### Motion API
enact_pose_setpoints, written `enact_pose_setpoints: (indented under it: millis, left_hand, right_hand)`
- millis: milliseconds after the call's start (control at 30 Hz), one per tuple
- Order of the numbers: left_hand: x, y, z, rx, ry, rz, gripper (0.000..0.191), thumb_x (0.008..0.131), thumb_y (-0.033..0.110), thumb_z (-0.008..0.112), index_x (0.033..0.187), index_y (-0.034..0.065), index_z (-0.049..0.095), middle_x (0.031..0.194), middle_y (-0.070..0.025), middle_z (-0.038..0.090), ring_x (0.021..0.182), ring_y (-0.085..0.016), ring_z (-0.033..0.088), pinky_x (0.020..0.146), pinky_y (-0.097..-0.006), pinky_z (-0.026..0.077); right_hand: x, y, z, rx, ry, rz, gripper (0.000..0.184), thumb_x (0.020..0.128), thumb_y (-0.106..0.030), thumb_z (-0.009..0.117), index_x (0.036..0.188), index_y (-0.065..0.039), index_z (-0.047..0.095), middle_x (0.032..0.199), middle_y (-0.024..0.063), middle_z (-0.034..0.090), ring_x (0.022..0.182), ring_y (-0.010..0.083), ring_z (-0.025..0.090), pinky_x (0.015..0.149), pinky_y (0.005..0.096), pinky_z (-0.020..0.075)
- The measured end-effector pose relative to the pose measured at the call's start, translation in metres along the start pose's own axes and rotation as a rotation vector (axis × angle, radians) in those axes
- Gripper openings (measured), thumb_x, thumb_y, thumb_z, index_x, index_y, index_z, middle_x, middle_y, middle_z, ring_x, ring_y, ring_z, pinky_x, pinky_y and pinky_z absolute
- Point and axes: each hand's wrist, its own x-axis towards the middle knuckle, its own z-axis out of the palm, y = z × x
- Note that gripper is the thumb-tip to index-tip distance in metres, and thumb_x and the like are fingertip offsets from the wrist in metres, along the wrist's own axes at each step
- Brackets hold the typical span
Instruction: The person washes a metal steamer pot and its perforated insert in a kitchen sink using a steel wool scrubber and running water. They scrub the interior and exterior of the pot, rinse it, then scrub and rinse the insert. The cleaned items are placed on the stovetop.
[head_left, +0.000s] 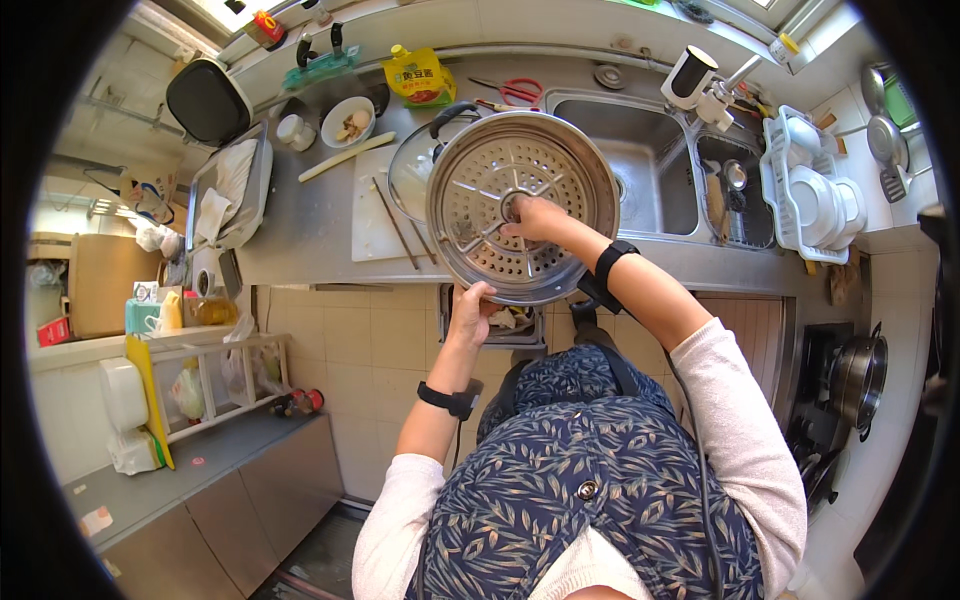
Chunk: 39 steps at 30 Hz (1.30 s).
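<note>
A round stainless steel steamer tray with a perforated base (480, 180) is held up over the counter's front edge, beside the sink. My left hand (472, 311) grips its near rim, thumb on top. The fingers of my right hand (534, 219) reach into the tray and touch the ring at the middle of its base; whether they pinch it is unclear. A glass lid with a dark handle (409, 171) lies partly hidden behind the tray. Left of that are a white cutting board (369, 210) and a pair of chopsticks (395, 223).
The sink (652, 172) lies right of the tray, with a white dish rack (780, 187) beyond. Red-handled scissors (521, 91), a yellow sauce pouch (420, 77) and a white bowl of food (330, 124) stand behind. An open bin (491, 343) is below the counter edge.
</note>
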Motion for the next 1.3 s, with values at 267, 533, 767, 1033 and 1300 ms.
enact_pose_setpoints:
  millis: [267,533,767,1033,1300]
  left_hand:
    - [-0.008,0.019,-0.023,-0.014,0.119,0.081,0.038,0.071,0.005,0.058,0.109,0.0036,0.056,0.096,-0.0107,0.062,0.093,-0.025,0.062,0.082,-0.044,0.057]
    - [-0.018,0.059,-0.087,-0.141,0.367,0.238,0.036,0.073,0.006,0.062,0.108,0.01,0.054,0.102,-0.0055,0.056,0.099,-0.022,0.056,0.083,-0.0485,0.055]
    - [-0.058,0.081,-0.158,-0.293,0.565,0.35,0.045,0.073,0.01,0.065,0.115,0.0073,0.051,0.114,-0.0082,0.049,0.11,-0.026,0.049,0.09,-0.0545,0.053]
    - [-0.086,0.09,-0.21,-0.423,0.681,0.443,0.05,0.072,0.01,0.065,0.119,0.0062,0.049,0.118,-0.0097,0.05,0.113,-0.027,0.048,0.093,-0.055,0.05]
    - [-0.083,0.102,-0.192,-0.459,0.541,0.388,0.051,0.073,0.008,0.062,0.122,0.0029,0.051,0.117,-0.0102,0.058,0.104,-0.026,0.059,0.084,-0.0433,0.057]
  right_hand:
    - [-0.007,-0.057,-0.015,-0.121,0.108,-0.281,0.054,0.07,-0.05,0.078,0.093,-0.005,0.06,0.091,0.0143,0.067,0.089,0.0336,0.066,0.076,0.0419,0.0508]
    - [-0.002,-0.146,-0.03,-0.306,0.125,-0.397,0.056,0.074,-0.04,0.08,0.107,0.0,0.058,0.099,0.0148,0.069,0.094,0.0306,0.068,0.078,0.0388,0.0546]
    - [0.079,-0.123,-0.047,-0.145,0.152,-0.361,0.049,0.076,-0.044,0.075,0.101,-0.004,0.063,0.095,0.02,0.068,0.09,0.0366,0.067,0.077,0.046,0.0524]
    - [0.193,-0.087,-0.012,-0.287,-0.06,-0.26,0.055,0.074,-0.052,0.073,0.087,0.002,0.071,0.094,0.0197,0.07,0.088,0.034,0.067,0.076,0.0416,0.0519]
    - [0.239,-0.107,-0.002,-0.308,-0.043,-0.205,0.046,0.077,-0.039,0.073,0.103,-0.001,0.068,0.107,0.021,0.067,0.104,0.0356,0.063,0.087,0.0436,0.051]
